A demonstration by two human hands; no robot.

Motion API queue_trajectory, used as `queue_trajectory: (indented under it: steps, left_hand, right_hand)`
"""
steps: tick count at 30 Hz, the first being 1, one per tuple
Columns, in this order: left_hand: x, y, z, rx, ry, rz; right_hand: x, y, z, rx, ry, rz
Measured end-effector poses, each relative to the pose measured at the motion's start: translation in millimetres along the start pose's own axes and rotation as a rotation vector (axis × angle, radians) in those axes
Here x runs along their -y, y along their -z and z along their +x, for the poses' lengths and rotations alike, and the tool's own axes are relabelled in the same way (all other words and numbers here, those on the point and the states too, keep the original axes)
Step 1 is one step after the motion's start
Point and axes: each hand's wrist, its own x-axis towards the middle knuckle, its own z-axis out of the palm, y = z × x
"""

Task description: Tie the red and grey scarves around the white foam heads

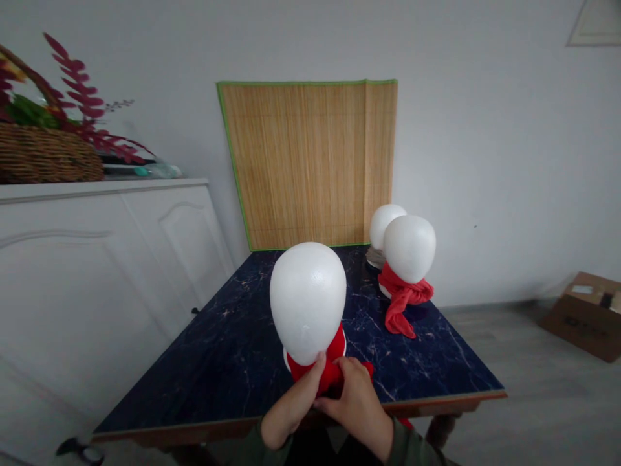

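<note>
A white foam mannequin head (308, 298) stands upright near the table's front edge. Bright red cloth, a scarf (334, 346), goes round its neck. My left hand (298, 401) is closed on the scarf just under the chin, its thumb pointing up along the cloth and most fingers hidden. To its right, my right hand (356, 398) pinches the same scarf, with thumb and forefinger curled toward the left hand. A piece of the red cloth sticks out beyond the right hand. Another bit of red shows below the table edge, beside my right sleeve.
Farther back on the dark blue marbled table (233, 362) stand a white head (410, 249) with a knotted red scarf (402, 301) and another head (383, 223) with grey-brown cloth. A bamboo mat (310, 162) leans on the wall. A white cabinet (121, 259) borders the left; a cardboard box (585, 317) lies right.
</note>
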Motion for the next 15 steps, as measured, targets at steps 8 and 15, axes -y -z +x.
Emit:
queue_trajectory:
  steps: [8, 15]
  left_hand:
    - [18, -3.8, 11, 0.007, -0.016, -0.44]
    - [23, 3.9, 13, -0.054, -0.041, -0.642]
  right_hand:
    - [-11, -11, 9, -0.063, 0.075, 0.133]
    - [-30, 4, 17, -0.244, 0.104, 0.312]
